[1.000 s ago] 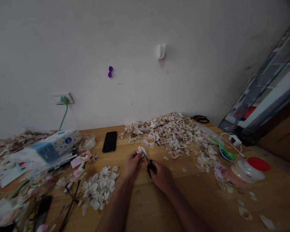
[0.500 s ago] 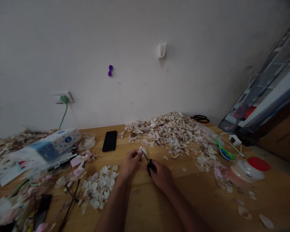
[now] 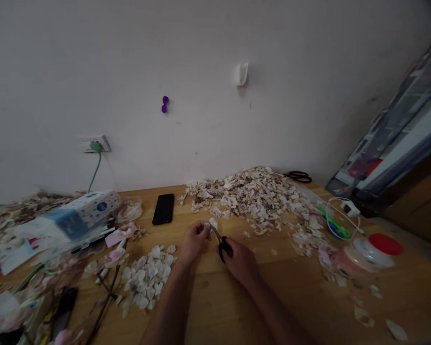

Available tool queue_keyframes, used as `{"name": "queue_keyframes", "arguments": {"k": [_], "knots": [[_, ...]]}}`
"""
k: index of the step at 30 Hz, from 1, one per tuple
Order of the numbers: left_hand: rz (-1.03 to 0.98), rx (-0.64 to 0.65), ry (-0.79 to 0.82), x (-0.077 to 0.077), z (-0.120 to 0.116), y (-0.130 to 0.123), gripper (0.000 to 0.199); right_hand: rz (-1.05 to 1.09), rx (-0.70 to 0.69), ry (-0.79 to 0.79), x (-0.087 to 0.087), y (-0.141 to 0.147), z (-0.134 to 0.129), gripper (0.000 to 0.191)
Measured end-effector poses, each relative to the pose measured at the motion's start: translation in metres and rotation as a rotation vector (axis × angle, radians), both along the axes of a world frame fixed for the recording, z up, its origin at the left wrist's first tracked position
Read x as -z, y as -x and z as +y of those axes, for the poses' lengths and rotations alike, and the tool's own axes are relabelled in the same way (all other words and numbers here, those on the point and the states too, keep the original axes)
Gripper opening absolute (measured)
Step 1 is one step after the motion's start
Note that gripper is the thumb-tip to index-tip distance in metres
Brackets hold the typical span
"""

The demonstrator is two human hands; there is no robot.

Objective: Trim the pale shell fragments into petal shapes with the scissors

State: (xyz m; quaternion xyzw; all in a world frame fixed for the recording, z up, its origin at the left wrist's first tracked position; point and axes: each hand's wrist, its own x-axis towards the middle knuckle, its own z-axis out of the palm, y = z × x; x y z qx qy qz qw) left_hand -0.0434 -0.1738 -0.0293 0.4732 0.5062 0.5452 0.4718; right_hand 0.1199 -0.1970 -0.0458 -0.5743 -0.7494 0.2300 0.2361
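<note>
My left hand (image 3: 195, 240) pinches a small whitish petal-like piece (image 3: 213, 224) between thumb and fingertips, over the wooden table (image 3: 215, 297). My right hand (image 3: 241, 261) is closed round the black handles of a pair of scissors (image 3: 224, 245). The scissor blades point up and left and meet the pale piece at my left fingertips. Left of my left forearm lies a pile of rounded pale petals (image 3: 149, 277). Beyond my hands, against the wall, spreads a large heap of dry pale scraps (image 3: 255, 194).
A black phone (image 3: 163, 209) lies behind my left hand. At left are a tissue pack (image 3: 93, 211) and pink flowers on twigs (image 3: 115, 256). A red-lidded jar (image 3: 368, 254), cables (image 3: 341, 229) and black scissors (image 3: 299, 177) are at right.
The view has shifted very slightly. The blade tips and the pale piece have moved a little; both hands keep their hold.
</note>
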Motion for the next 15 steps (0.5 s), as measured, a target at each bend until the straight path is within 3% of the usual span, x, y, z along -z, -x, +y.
{"name": "queue_keyframes", "arguments": {"k": [8, 12, 15], "knots": [[0.124, 0.001, -0.041, -0.004, -0.001, 0.003, 0.028, 0.023, -0.010, 0.022, -0.001, -0.001, 0.000, 0.024], [0.099, 0.004, -0.018, -0.009, -0.002, 0.003, 0.028, 0.015, -0.007, 0.027, -0.003, 0.000, 0.000, 0.023], [-0.031, 0.022, 0.034, -0.010, -0.004, 0.001, 0.031, 0.002, 0.001, 0.026, -0.003, 0.000, 0.000, 0.024]]}}
